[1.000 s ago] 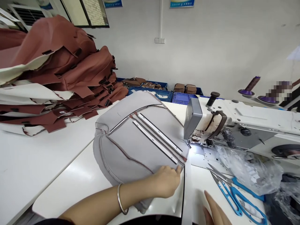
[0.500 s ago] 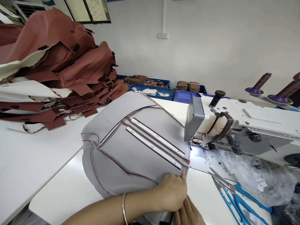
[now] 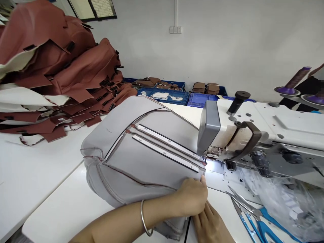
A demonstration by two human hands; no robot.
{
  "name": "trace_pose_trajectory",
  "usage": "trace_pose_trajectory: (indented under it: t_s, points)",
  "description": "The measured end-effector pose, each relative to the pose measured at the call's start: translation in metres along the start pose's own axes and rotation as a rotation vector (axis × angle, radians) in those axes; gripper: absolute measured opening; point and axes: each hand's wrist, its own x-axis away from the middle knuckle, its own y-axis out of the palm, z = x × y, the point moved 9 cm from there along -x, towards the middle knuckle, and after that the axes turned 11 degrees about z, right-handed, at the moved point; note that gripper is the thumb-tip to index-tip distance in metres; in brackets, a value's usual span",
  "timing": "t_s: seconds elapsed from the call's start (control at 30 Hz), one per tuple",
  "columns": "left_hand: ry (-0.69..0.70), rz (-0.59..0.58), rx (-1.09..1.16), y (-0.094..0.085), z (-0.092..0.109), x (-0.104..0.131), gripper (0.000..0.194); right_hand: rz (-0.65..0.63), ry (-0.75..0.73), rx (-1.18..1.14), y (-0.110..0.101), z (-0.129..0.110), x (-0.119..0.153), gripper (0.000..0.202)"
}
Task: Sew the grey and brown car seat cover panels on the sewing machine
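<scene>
Grey, curve-seamed fabric panel (image 3: 139, 162) inward of white worktop's (image 3: 58, 206) near-left corner, meeting white metal sewing machine (image 3: 265, 113). Left hand (image 3: 193, 195) curled, fingertip on panel; right hand's (image 3: 211, 224) hold hidden. Uneven pressure could skew panel.

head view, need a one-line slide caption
Left hand on a seamed grey panel at the sewing machine, right hand close by.

Scissors (image 3: 257, 212) lie right of the panel (image 3: 149, 163), beside what seems a bag (image 3: 282, 195).
</scene>
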Motion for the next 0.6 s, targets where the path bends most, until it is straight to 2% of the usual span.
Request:
trace_pose_trajectory:
  t_s: [0.13, 0.3, 0.37, 0.5, 0.6]
  points:
    - [0.002, -0.067, 0.023, -0.003, -0.002, -0.012, 0.067, 0.046, 0.044, -0.023, -0.001, 0.014, -0.006, 0.029]
    - [0.002, 0.038, 0.07, -0.01, -0.008, -0.032, 0.064, 0.027, 0.121, 0.022, 0.007, 0.029, -0.008, 0.032]
    - [-0.025, 0.092, 0.047, -0.013, -0.011, -0.037, 0.056, 0.017, 0.148, 0.021, 0.01, 0.035, -0.007, 0.032]
    - [-0.088, 0.232, -0.056, -0.021, -0.011, -0.024, 0.025, 0.041, 0.164, -0.092, 0.004, 0.04, -0.005, 0.03]
    - [-0.133, 0.342, -0.196, -0.026, -0.01, 0.001, 0.023, 0.019, 0.103, -0.107, -0.002, 0.027, 0.001, 0.03]
